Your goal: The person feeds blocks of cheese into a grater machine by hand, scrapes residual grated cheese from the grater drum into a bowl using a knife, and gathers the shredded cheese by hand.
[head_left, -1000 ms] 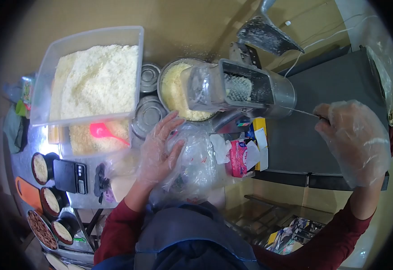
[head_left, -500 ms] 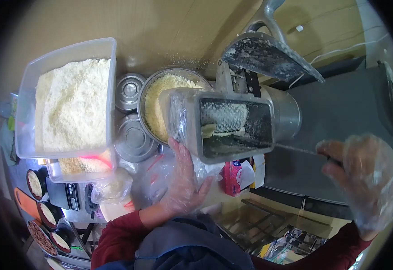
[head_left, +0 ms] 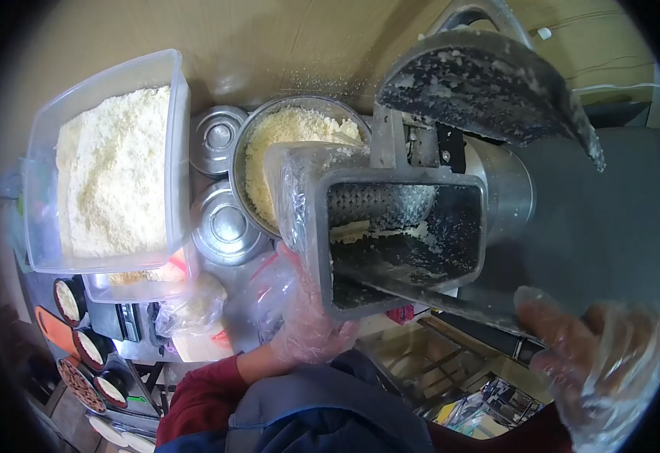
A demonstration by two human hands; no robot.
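Note:
Both my hands wear clear plastic gloves. My right hand [head_left: 602,355], at the lower right, grips a long thin knife [head_left: 451,303]. Its blade slants into the hopper of an electric grater [head_left: 480,226]. Inside the hopper, pale scraps, apparently cheese [head_left: 353,230], lie along the toothed drum [head_left: 383,202]. Against the grater's lower left side rests my left hand [head_left: 307,325], its fingers extended and partly hidden by the housing. The grater's hinged pusher [head_left: 488,87], smeared with residue, is raised. A metal bowl [head_left: 237,189] of pale gratings [head_left: 292,128] sits at the chute.
A large plastic tub [head_left: 179,158] full of white gratings stands left, with a smaller tub [head_left: 130,287] below it. Round metal lids [head_left: 228,223] lie beside the bowl. A scale [head_left: 111,321] and several dark filled pans [head_left: 92,347] are at lower left.
My right hand has moved down and toward me, and the knife now reaches deeper into the hopper at a steeper slant. My left hand's fingers have slid closer against the grater. The view has shifted nearer.

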